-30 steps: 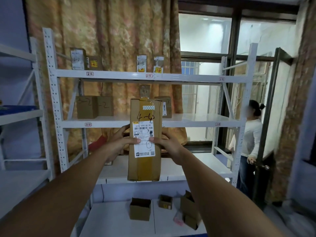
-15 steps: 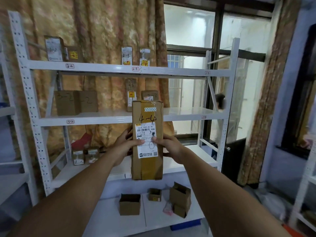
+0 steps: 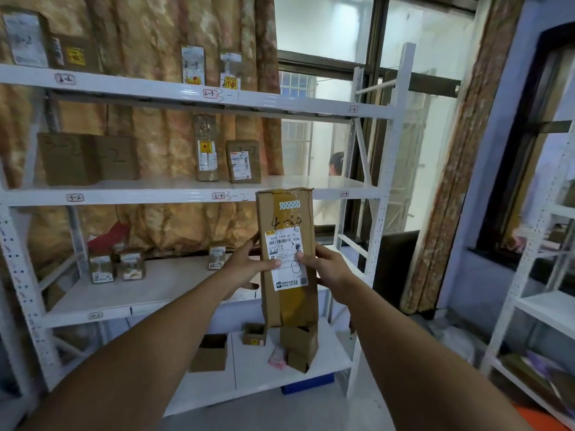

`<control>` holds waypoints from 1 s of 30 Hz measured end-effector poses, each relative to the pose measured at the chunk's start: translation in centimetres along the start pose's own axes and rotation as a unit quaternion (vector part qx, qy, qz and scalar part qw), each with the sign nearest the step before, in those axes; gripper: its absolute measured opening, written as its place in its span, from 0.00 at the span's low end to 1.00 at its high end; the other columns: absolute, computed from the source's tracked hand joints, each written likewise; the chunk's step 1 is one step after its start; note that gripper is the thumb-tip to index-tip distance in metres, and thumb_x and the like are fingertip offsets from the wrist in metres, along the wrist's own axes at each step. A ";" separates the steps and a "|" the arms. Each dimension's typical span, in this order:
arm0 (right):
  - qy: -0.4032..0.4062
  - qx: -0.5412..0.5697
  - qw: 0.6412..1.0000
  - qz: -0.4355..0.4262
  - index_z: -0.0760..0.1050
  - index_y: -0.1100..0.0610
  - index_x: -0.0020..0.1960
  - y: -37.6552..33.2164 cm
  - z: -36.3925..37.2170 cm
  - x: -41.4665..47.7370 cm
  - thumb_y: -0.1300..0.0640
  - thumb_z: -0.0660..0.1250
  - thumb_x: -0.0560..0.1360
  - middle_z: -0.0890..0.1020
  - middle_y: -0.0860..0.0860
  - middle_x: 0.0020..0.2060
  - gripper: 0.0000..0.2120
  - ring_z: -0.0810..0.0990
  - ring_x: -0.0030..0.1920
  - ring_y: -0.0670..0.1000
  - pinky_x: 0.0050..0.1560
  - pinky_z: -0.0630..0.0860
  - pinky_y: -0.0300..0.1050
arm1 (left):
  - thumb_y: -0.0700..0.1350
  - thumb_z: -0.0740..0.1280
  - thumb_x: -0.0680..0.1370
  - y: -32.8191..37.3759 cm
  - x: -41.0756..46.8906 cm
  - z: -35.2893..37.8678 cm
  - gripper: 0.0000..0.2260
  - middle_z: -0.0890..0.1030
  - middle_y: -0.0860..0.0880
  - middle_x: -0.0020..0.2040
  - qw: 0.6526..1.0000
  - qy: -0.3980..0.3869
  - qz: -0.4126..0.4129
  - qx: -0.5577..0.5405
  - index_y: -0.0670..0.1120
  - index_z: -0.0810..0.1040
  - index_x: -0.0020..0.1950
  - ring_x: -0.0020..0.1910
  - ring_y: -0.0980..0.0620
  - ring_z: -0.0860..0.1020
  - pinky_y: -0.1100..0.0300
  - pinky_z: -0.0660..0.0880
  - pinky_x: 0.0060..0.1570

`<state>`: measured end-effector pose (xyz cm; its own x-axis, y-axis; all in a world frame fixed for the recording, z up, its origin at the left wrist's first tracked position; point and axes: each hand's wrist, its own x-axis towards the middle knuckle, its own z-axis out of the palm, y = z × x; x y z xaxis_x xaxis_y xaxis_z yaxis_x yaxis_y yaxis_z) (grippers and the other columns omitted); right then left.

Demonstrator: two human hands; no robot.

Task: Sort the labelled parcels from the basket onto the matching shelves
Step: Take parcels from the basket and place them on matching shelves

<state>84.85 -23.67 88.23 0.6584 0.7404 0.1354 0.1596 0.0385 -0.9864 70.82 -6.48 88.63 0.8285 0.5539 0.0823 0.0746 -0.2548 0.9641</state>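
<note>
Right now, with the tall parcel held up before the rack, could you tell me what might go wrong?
1. The handwritten code on the tall cardboard parcel is scrawled and the lower shelf tag is blurred, so it may be shelved wrongly.
2. The left hand and right hand grip only its middle; setting it down could perhaps topple the small upright parcel on the shelf behind.

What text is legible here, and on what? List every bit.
"4-6", handwritten: held parcel.
"9DN": its shipping label; the rest is too small.
"2-2", "2-3", "3-1": top shelf beam.
"3-2", "3-3": middle shelf beam.
Shelved parcels: printed labels blurred.
</note>
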 end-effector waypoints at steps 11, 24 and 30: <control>-0.055 0.024 0.998 -0.016 0.77 0.45 0.70 1.0 -10.6 4.4 0.51 0.77 0.75 0.86 0.48 0.58 0.24 0.87 0.54 0.50 0.50 0.83 0.45 | 0.41 0.80 0.71 1.8 4.2 8.7 0.30 0.83 0.57 0.62 0.995 0.049 0.001 -0.089 0.54 0.75 0.70 0.58 0.53 0.82 0.46 0.83 0.50; 0.011 -0.065 0.998 0.020 0.79 0.41 0.64 11.9 -17.3 13.4 0.49 0.78 0.70 0.86 0.44 0.57 0.23 0.86 0.57 0.53 0.59 0.83 0.57 | 0.31 0.73 0.75 -5.5 15.9 17.9 0.34 0.85 0.44 0.58 0.996 0.060 -0.024 -0.060 0.53 0.70 0.77 0.53 0.43 0.84 0.51 0.84 0.44; 0.039 -0.083 0.995 0.043 0.73 0.50 0.74 15.7 -19.2 23.0 0.53 0.73 0.79 0.82 0.49 0.66 0.25 0.83 0.62 0.56 0.60 0.82 0.58 | 0.35 0.75 0.74 -10.9 27.4 19.6 0.32 0.86 0.45 0.57 0.994 0.087 -0.030 -0.051 0.56 0.73 0.74 0.55 0.40 0.84 0.36 0.80 0.57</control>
<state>116.68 -18.92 77.65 0.7289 0.6815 0.0650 0.2162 -0.1391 -0.9664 103.58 -4.05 75.47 0.7148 0.6969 0.0577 0.0577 -0.1410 0.9883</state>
